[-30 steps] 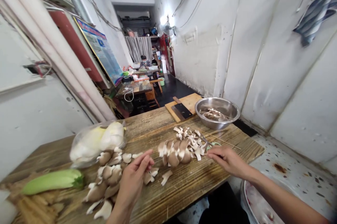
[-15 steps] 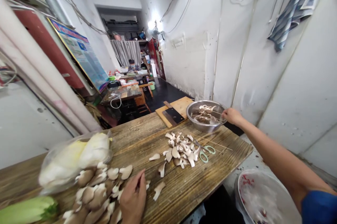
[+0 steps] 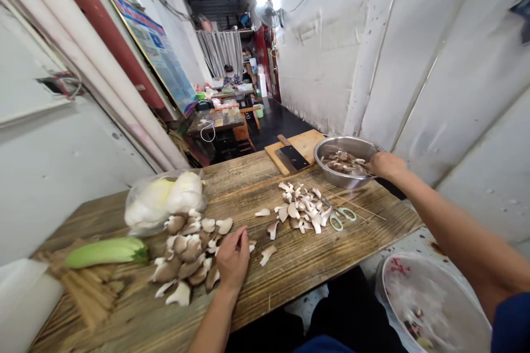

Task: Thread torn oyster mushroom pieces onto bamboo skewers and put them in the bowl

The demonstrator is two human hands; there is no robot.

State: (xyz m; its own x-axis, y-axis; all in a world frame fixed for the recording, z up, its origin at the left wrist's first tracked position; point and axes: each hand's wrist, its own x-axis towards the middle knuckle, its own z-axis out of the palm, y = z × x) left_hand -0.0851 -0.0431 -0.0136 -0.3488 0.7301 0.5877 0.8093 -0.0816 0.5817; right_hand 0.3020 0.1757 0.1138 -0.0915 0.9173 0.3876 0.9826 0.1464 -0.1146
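My right hand (image 3: 387, 166) is closed at the right rim of a steel bowl (image 3: 346, 180), on the stick end of a mushroom skewer. Its threaded oyster mushrooms (image 3: 344, 163) lie low inside the bowl. On the wooden table, my left hand (image 3: 233, 258) rests with fingers curled together, nothing visible in them. It touches the right side of a heap of oyster mushrooms (image 3: 191, 253). Between the hands lies a second pile of torn mushroom pieces (image 3: 304, 206). Green-handled scissors (image 3: 343, 218) and thin bamboo sticks (image 3: 364, 208) lie beside that pile.
A cleaver (image 3: 293, 157) lies on a cutting board (image 3: 309, 143) left of the bowl. Bagged cabbages (image 3: 165, 198) and a green squash (image 3: 105, 252) are at the left. A lined bin (image 3: 434, 298) stands below right. A person (image 3: 230, 75) sits far back.
My right hand has brought the skewered mushrooms lower into the bowl. My left hand stays beside the heap. The view has tilted down and turned left, showing more of the table.
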